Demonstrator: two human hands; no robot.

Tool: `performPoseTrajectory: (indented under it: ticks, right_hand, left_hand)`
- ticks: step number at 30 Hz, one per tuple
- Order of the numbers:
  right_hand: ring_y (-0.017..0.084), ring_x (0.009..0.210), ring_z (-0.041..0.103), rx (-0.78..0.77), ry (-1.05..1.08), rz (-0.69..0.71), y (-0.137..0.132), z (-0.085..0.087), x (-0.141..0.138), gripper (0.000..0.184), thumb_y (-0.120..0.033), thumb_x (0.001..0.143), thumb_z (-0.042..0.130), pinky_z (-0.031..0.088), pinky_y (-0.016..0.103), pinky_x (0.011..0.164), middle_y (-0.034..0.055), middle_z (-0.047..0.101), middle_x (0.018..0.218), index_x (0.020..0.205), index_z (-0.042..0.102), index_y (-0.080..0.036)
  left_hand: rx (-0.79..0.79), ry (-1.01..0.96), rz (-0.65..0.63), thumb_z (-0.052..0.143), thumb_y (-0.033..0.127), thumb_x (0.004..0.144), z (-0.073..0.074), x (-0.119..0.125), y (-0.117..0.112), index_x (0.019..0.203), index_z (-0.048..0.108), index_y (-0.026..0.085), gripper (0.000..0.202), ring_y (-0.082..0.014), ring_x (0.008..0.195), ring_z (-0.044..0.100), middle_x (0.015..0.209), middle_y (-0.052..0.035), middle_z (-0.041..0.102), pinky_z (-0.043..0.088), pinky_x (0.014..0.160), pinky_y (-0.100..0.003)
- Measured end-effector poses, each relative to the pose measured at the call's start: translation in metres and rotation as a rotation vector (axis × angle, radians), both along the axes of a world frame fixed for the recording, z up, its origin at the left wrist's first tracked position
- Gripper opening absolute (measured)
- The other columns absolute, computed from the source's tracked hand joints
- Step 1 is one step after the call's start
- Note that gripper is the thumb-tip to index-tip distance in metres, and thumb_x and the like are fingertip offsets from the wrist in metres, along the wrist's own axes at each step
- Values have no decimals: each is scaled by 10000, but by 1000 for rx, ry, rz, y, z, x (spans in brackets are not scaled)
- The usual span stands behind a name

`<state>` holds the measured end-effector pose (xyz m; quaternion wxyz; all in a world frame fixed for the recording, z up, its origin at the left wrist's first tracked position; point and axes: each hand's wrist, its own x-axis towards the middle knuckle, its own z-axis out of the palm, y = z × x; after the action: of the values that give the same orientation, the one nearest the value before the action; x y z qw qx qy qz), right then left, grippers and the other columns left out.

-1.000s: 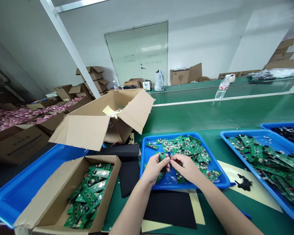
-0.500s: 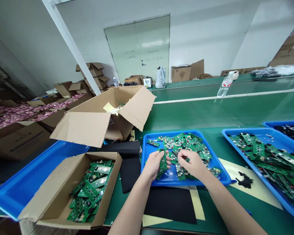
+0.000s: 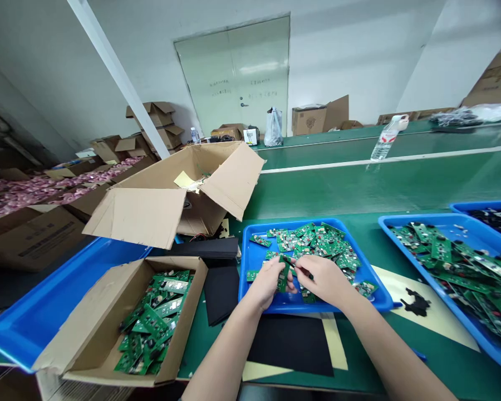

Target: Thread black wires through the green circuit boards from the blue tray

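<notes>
Both of my hands meet over the near half of a blue tray (image 3: pixel 254 257) heaped with small green circuit boards (image 3: pixel 317 245). My left hand (image 3: pixel 268 282) is closed on a stack of green circuit boards (image 3: pixel 283 278) held upright. My right hand (image 3: pixel 323 277) pinches a single green board (image 3: pixel 291 263) by its end and holds it against the top of that stack. A black sheet (image 3: pixel 290 352) lies on the green bench just in front of the tray, under my forearms.
A low cardboard box (image 3: pixel 108 312) of green boards sits at the left in a large blue tray (image 3: pixel 45 312). A big open carton (image 3: pixel 171 195) stands behind it. More blue trays (image 3: pixel 463 267) of boards are at the right. A water bottle (image 3: pixel 383 142) stands on the far conveyor.
My right hand dipped into the pile in the tray, took up one board and brought it back to the stack in my left hand. The view tilted down slightly.
</notes>
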<state>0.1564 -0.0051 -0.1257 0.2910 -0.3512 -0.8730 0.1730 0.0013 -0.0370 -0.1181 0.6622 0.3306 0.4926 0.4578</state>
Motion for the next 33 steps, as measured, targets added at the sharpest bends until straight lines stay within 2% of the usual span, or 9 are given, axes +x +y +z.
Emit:
performPoseTrajectory:
  ticks: [6,14,24,29,33]
  right_hand:
    - [161,642,565,79,-53,-9,2,-5,0,208,-166,864,411,391,250,582,41,615,699,714,552,-194]
    - [157,639,583,129,-70,-19,2,-7,0,197,-151,853,424,403,245,583,36,625,700,711,553,-194]
    - [159,645,598,140,-65,-41,1,-6,-1,199,-164,853,426,423,246,581,39,642,708,722,571,-197]
    - [161,612,594,123,-61,-112,3,-5,2,218,-188,865,413,427,255,569,34,636,668,720,576,-193]
    - [177,657,625,98,-45,-168,6,-4,5,219,-226,884,421,456,270,586,34,668,716,755,595,-196]
  left_hand:
    - [-19,4,-20,557,289,729,-1,2,-1,704,526,150,145,-88,445,511,574,26,540,478,488,-242]
    - [-15,12,-21,588,369,743,0,1,-2,700,521,159,225,-98,472,505,583,25,534,497,542,-291]
    - [11,44,-35,591,479,749,-3,1,-1,751,498,163,329,-84,455,480,588,36,521,473,501,-261]
    - [60,102,-58,577,531,745,-5,0,-1,729,459,173,377,-68,442,446,579,51,490,442,466,-227]
    - [96,171,-101,535,576,760,-6,0,-1,706,454,173,414,-63,427,424,569,51,478,419,443,-217]
